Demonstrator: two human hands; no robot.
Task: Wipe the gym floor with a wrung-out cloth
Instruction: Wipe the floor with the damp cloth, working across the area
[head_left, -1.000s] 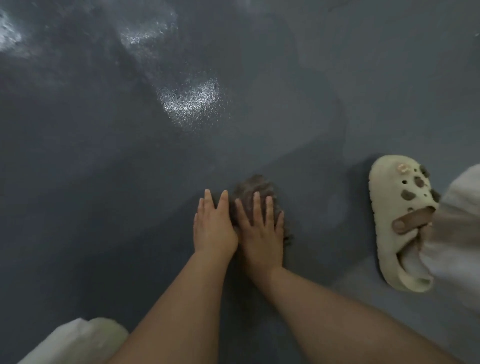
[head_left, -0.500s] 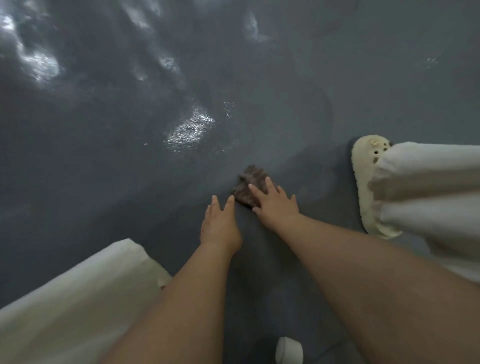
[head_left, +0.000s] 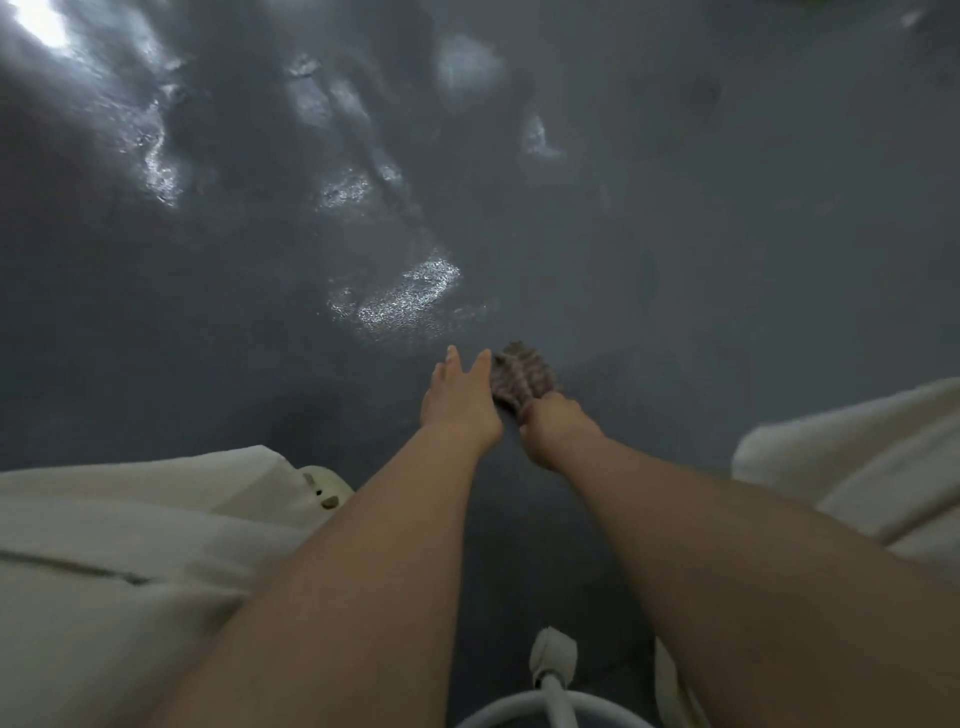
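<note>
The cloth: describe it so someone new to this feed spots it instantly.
Start from the brightest wet glare patch on the dark grey floor, then drop toward the two bare forearms. The cloth lies just beyond the right hand, which grips its near edge, with the left hand beside it. It is the only brownish, crumpled, striped thing there.

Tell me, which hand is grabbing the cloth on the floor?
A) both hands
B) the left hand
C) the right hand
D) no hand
C: the right hand has its fingers curled round the near end of the brownish cloth, while the left hand lies flat beside it with straight fingers.
</note>
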